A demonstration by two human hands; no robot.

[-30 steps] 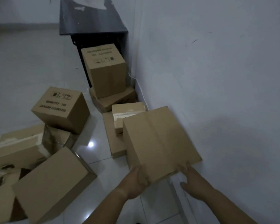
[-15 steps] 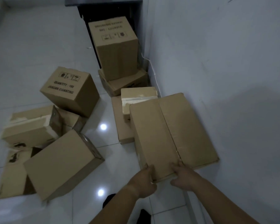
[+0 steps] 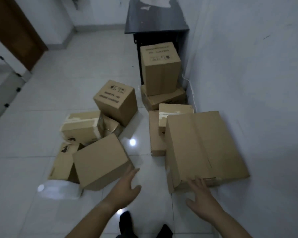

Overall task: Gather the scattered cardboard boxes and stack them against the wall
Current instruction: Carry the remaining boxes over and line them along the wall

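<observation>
The large plain brown cardboard box [image 3: 201, 148] lies flat on the white tiled floor [image 3: 41, 100], its long side just beside the pale grey wall [image 3: 248, 83]. The right hand [image 3: 202, 199] is spread open, its fingertips at that box's near edge and gripping nothing. The left hand [image 3: 126, 188] is open too, fingers straight, reaching toward the tilted plain cardboard box [image 3: 101, 162] that leans among the scattered ones, near its lower corner but apparently not touching it. Behind it sit a tape-sealed box [image 3: 81, 126] and a cube-shaped box with black print [image 3: 116, 102], well apart from the wall. Further along the wall a tall printed box [image 3: 160, 69] stands on a flatter one [image 3: 163, 98] in front of the black cabinet [image 3: 155, 18]. The tilted box is probably light and perhaps empty: stiff at the edges, soft across the panels, smooth enough to slip from one palm. It is best taken with both hands on opposite lower edges or corners, not by a flap.
</observation>
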